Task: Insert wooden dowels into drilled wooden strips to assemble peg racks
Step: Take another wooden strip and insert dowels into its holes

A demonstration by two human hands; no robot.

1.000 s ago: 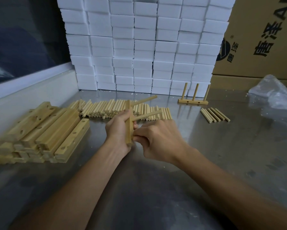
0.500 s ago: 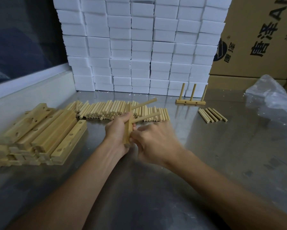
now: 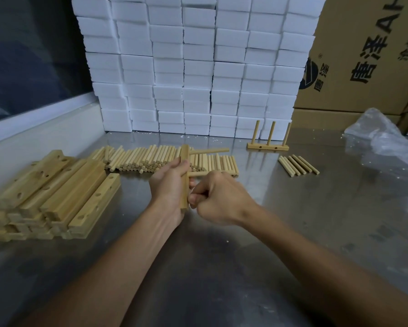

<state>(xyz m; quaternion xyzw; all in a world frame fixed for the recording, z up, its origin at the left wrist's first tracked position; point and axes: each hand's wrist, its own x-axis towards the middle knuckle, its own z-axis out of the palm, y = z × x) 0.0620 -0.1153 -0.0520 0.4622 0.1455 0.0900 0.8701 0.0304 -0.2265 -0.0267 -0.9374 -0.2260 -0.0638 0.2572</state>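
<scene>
Above the dull steel tabletop, the left hand grips an upright pale, square-edged wooden strip with two round dowels projecting rightward. The right hand, fingers curled, pinches something hidden at the strip's lower end.

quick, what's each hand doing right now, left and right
Left hand: holds the wooden strip upright, two dowels already in it.
Right hand: fingers curled against the strip's lower end; whether they pinch a third dowel cannot be told.

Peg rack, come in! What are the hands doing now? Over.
Left hand grips drilled strip, two dowels in. Right hand curled at strip's lowest hole; third dowel not visible. Nothing in the way.
</scene>
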